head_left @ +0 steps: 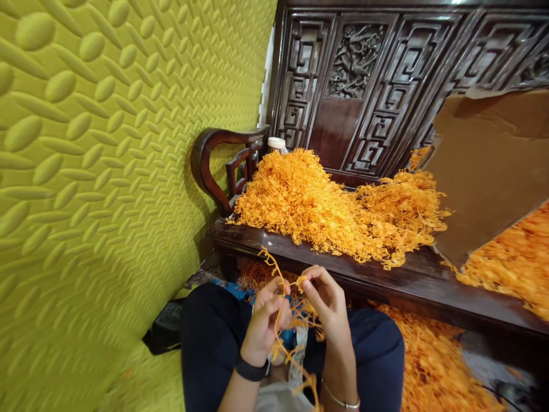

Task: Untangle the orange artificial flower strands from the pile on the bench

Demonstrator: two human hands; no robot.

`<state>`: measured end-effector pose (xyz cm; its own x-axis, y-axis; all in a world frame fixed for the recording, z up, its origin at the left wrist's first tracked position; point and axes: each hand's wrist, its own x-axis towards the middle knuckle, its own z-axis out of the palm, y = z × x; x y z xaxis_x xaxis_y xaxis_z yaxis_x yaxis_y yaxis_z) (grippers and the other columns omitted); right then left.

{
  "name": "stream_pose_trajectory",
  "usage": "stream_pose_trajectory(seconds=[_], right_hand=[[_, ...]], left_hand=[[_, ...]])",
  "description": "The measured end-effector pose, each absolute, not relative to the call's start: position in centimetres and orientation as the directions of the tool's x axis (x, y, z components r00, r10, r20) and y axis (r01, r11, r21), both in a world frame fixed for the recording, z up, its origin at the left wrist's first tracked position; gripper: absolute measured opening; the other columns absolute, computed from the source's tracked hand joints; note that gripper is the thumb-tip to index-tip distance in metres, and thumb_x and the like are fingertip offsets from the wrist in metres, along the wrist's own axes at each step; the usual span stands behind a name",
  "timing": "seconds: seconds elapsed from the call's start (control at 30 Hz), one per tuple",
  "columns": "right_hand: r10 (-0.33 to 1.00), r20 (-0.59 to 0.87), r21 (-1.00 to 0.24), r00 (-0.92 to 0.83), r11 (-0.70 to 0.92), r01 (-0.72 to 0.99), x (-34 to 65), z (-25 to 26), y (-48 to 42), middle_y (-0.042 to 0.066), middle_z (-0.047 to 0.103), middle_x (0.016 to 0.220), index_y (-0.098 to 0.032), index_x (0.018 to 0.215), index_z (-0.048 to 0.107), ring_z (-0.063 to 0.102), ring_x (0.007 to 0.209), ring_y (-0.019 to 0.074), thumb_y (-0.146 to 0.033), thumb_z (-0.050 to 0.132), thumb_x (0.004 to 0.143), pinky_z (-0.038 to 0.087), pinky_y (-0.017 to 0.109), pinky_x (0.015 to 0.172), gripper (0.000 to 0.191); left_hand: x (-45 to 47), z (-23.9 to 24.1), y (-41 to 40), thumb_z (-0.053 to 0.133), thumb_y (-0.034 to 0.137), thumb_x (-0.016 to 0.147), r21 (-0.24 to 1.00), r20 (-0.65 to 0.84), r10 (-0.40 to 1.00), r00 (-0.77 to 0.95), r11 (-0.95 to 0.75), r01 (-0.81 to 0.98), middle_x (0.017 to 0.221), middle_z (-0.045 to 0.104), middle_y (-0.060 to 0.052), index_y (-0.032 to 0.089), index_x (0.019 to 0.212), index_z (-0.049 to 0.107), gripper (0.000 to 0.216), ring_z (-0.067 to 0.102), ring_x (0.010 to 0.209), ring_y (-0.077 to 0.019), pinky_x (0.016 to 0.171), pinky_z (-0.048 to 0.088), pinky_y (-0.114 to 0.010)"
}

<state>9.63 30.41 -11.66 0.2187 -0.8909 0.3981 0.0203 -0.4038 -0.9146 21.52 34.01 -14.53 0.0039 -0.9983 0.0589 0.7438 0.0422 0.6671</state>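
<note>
Left hand (pixel 263 321) grips a long strand (pixel 282 348) over the lap (pixel 217 337), right hand (pixel 329 298), just apart, pinches an orange tuft (pixel 299 282) beside it, and a light, slack hold looks wisest against snapping.

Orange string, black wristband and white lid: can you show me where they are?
Orange string (pixel 287 355), head view: on its middle stretch.
Black wristband (pixel 251 370), head view: on the wide band.
White lid (pixel 277 142), head view: on its top.
</note>
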Motion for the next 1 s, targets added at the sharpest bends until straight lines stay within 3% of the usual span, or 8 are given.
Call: stream_pose_trajectory(seconds=[0.1,0.43,0.6,0.67,0.77,0.87,0.93,1.0], right_hand=[[-0.847,0.440,-0.886,0.299,-0.463,-0.010,9.5,-11.7,30.5,0.000,0.051,0.079,-0.019,0.082,0.052,0.050,0.073,0.0122,-0.024,0.053,0.087,0.042,0.024,0.067,0.007],[-0.667,0.745,-0.625,0.005,-0.702,-0.342,11.1,-12.9,30.5,0.002,0.052,0.081,-0.018,0.087,0.051,0.051,0.077,0.0128,-0.009,0.052,0.085,0.042,0.027,0.068,0.009],[-0.482,0.775,-0.630,-0.408,-0.638,-0.443,8.9,-12.4,26.7,0.003,0.053,0.080,-0.016,0.085,0.055,0.053,0.076,0.0139,-0.014,0.056,0.084,0.044,0.031,0.071,0.003],[-0.388,0.728,-0.648,-0.566,-0.658,-0.383,7.3,-10.9,24.9,0.004,0.055,0.082,-0.015,0.088,0.056,0.055,0.076,0.0147,-0.019,0.060,0.082,0.046,0.033,0.073,0.008],[-0.201,0.727,-0.535,-0.656,-0.765,-0.358,5.9,-7.6,22.6,0.004,0.054,0.086,-0.017,0.096,0.054,0.057,0.078,0.0163,-0.022,0.068,0.076,0.048,0.035,0.073,0.025],[-0.023,0.731,-0.469,-0.682,-0.743,-0.477,5.3,-4.9,19.4,0.005,0.051,0.089,-0.019,0.094,0.053,0.056,0.084,0.0184,-0.028,0.061,0.082,0.048,0.039,0.077,0.017],[-0.127,0.808,-0.497,-0.575,-0.671,-0.550,4.8,-4.3,16.7,0.008,0.051,0.094,-0.020,0.094,0.054,0.053,0.095,0.0205,-0.034,0.051,0.087,0.044,0.042,0.086,0.016],[-0.361,0.859,-0.512,-0.364,-0.631,-0.583,4.2,-4.7,14.5,0.010,0.054,0.098,-0.018,0.095,0.058,0.053,0.100,0.0224,-0.038,0.054,0.083,0.041,0.044,0.092,0.023]], left_hand=[[21.3,-14.8,33.8,0.066,0.047,0.074,0.603,0.091,-0.993,-0.071,-0.002,0.798,0.033,0.025,0.013,0.018,0.067,0.048,0.035,0.013,0.026,-0.0004,0.031,0.017,-0.014],[20.3,-15.3,34.4,0.072,0.039,0.070,0.626,-0.009,-0.996,-0.084,-0.070,0.776,0.031,0.023,0.014,0.016,0.059,0.047,0.035,0.011,0.026,0.0010,0.032,0.014,-0.012],[20.5,-16.6,36.6,0.076,0.040,0.065,0.619,-0.004,-0.990,-0.138,-0.111,0.778,0.033,0.026,0.012,0.015,0.053,0.045,0.041,0.013,0.029,0.0008,0.034,0.014,-0.014],[20.9,-17.1,37.0,0.071,0.041,0.071,0.634,-0.009,-0.997,-0.080,-0.068,0.770,0.034,0.026,0.011,0.015,0.057,0.049,0.037,0.014,0.030,0.0002,0.034,0.014,-0.014],[21.8,-16.8,36.2,0.062,0.047,0.078,0.643,-0.032,-0.997,0.072,0.034,0.765,0.037,0.030,0.010,0.015,0.071,0.058,0.033,0.020,0.034,-0.0025,0.038,0.020,-0.015],[22.9,-15.5,35.0,0.053,0.051,0.082,0.623,-0.032,-0.993,0.115,0.070,0.779,0.047,0.041,0.005,0.015,0.091,0.061,0.038,0.032,0.044,-0.0066,0.045,0.028,-0.017],[23.5,-14.7,34.4,0.052,0.049,0.081,0.602,-0.006,-0.991,0.131,0.101,0.792,0.055,0.048,0.003,0.016,0.100,0.060,0.038,0.037,0.049,-0.0085,0.048,0.031,-0.019],[24.0,-14.1,34.1,0.057,0.042,0.078,0.581,0.028,-0.985,0.169,0.153,0.799,0.063,0.052,0.001,0.016,0.102,0.059,0.035,0.041,0.054,-0.0098,0.052,0.035,-0.021]])
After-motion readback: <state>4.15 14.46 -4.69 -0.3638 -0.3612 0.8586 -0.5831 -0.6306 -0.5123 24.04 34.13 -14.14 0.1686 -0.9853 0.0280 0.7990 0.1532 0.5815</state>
